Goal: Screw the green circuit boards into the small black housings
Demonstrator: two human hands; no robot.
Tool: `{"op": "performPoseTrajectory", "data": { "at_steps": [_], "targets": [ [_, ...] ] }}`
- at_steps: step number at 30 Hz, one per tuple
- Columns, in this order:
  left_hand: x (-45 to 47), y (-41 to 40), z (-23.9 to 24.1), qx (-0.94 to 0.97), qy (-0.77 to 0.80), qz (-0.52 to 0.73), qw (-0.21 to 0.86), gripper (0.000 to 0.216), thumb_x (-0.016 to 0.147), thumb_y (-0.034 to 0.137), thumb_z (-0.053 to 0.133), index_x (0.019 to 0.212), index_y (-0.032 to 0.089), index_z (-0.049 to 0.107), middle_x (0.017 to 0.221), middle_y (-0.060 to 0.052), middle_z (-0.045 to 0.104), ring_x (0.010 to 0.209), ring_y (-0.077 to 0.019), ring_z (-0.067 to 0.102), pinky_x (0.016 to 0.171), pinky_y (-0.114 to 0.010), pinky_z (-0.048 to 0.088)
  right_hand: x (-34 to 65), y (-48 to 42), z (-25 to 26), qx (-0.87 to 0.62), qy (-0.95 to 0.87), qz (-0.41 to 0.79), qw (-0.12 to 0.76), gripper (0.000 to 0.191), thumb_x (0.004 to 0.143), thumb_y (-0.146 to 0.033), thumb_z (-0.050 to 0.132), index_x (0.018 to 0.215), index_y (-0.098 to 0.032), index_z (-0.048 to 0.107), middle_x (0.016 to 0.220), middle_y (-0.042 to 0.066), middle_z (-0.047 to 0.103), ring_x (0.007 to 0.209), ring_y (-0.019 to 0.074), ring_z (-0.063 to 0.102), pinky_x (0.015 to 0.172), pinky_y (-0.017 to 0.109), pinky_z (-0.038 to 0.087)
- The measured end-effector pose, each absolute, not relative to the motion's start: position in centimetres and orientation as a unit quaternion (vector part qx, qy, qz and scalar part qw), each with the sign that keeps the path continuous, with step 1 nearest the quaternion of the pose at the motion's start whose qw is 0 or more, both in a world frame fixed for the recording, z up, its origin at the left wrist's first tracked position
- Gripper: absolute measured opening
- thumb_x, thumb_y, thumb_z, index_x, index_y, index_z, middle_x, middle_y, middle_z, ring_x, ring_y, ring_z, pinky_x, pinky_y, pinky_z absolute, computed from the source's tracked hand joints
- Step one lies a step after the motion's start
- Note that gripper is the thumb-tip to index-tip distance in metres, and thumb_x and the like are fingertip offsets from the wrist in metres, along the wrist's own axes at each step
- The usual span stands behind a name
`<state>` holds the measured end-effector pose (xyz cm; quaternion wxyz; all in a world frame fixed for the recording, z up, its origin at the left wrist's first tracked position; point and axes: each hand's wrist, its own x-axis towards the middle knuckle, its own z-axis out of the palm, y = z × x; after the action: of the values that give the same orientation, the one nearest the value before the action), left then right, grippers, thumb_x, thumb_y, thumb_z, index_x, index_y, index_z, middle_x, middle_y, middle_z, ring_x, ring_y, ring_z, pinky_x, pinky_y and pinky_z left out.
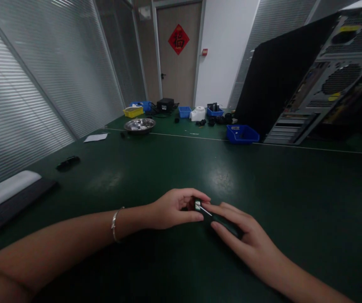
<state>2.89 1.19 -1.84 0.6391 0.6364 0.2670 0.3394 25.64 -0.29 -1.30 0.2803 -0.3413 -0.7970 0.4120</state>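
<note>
My left hand [173, 210], with a silver bangle on the wrist, is closed around a small part [197, 205] at the middle of the green table [155, 170]. White and green show on the part; most of it is hidden by my fingers. From the right, my right hand [250, 237] grips a screwdriver [226, 225] by its dark handle. Its thin metal shaft slants up and left, and the tip meets the small part or lies just in front of it; which one I cannot tell.
A computer case [289, 75] stands at the right, with a blue bin [242, 134] beside it. Farther back are a metal bowl [139, 131], a yellow tray [133, 112] and a white device [197, 113]. Paper [95, 137] and a dark object [68, 162] lie left, near a white-and-black item [13, 193].
</note>
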Motion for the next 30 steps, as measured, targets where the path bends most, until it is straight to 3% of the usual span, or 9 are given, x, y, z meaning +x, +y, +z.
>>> {"op": "performPoseTrajectory", "data": {
  "at_steps": [3, 8, 13, 16, 21, 24, 30],
  "targets": [
    [2.65, 1.23, -1.9, 0.634, 0.269, 0.348, 0.636, 0.042, 0.083, 0.0, 0.066, 0.121, 0.015, 0.054, 0.123, -0.014, 0.062, 0.116, -0.024, 0.06, 0.1, -0.045, 0.045, 25.56, -0.34, -1.13, -0.367, -0.805, 0.383, 0.267, 0.034, 0.095, -0.034, 0.054, 0.126, -0.023, 0.064, 0.105, 0.008, 0.068, 0.099, 0.0247, 0.063, 0.086, 0.036, 0.051],
    [2.51, 1.12, -1.72, 0.647, 0.27, 0.337, 0.628, 0.038, 0.083, 0.0, 0.066, 0.119, 0.014, 0.062, 0.128, -0.015, 0.061, 0.119, -0.0255, 0.059, 0.102, -0.045, 0.045, 25.7, -0.21, -1.26, -0.369, -0.805, 0.372, 0.276, 0.034, 0.094, -0.037, 0.053, 0.122, -0.022, 0.066, 0.109, 0.01, 0.069, 0.101, 0.0265, 0.065, 0.088, 0.039, 0.053],
    [2.41, 1.41, -1.68, 0.652, 0.286, 0.348, 0.61, 0.038, 0.089, 0.001, 0.059, 0.123, 0.017, 0.064, 0.125, -0.011, 0.061, 0.113, -0.0198, 0.061, 0.104, -0.041, 0.044, 26.03, -0.19, -1.6, -0.388, -0.794, 0.357, 0.303, 0.034, 0.092, -0.042, 0.055, 0.119, -0.023, 0.066, 0.119, 0.01, 0.069, 0.117, 0.0303, 0.06, 0.106, 0.049, 0.041],
    [2.42, 1.5, -1.61, 0.64, 0.291, 0.352, 0.618, 0.037, 0.093, 0.001, 0.052, 0.126, 0.015, 0.061, 0.117, -0.012, 0.066, 0.099, -0.017, 0.067, 0.096, -0.04, 0.05, 26.11, -0.31, -1.33, -0.39, -0.798, 0.351, 0.298, 0.034, 0.092, -0.04, 0.055, 0.119, -0.023, 0.066, 0.119, 0.011, 0.069, 0.114, 0.0304, 0.062, 0.1, 0.048, 0.047],
    [2.68, 1.2, -1.35, 0.62, 0.293, 0.357, 0.635, 0.032, 0.088, -0.004, 0.057, 0.114, 0.012, 0.065, 0.111, -0.012, 0.068, 0.099, -0.0181, 0.068, 0.093, -0.037, 0.052, 26.18, -0.29, -1.47, -0.413, -0.785, 0.35, 0.302, 0.035, 0.089, -0.046, 0.058, 0.112, -0.022, 0.069, 0.116, 0.012, 0.071, 0.111, 0.0326, 0.064, 0.093, 0.048, 0.054],
    [2.74, 1.19, -1.37, 0.617, 0.304, 0.357, 0.632, 0.027, 0.088, -0.003, 0.057, 0.109, 0.012, 0.068, 0.104, -0.01, 0.07, 0.093, -0.017, 0.069, 0.088, -0.034, 0.053, 26.02, -0.17, -1.71, -0.417, -0.767, 0.363, 0.325, 0.037, 0.088, -0.05, 0.06, 0.113, -0.023, 0.069, 0.112, 0.011, 0.072, 0.106, 0.03, 0.067, 0.09, 0.042, 0.057],
    [2.45, 1.22, -1.9, 0.636, 0.323, 0.349, 0.608, 0.033, 0.088, 0.004, 0.062, 0.118, 0.015, 0.065, 0.105, -0.008, 0.07, 0.093, -0.0178, 0.066, 0.086, -0.034, 0.052, 25.61, -0.17, -1.43, -0.407, -0.756, 0.365, 0.36, 0.033, 0.088, -0.048, 0.063, 0.108, -0.024, 0.071, 0.103, 0.009, 0.074, 0.095, 0.0266, 0.07, 0.084, 0.035, 0.06]
  ]
}}
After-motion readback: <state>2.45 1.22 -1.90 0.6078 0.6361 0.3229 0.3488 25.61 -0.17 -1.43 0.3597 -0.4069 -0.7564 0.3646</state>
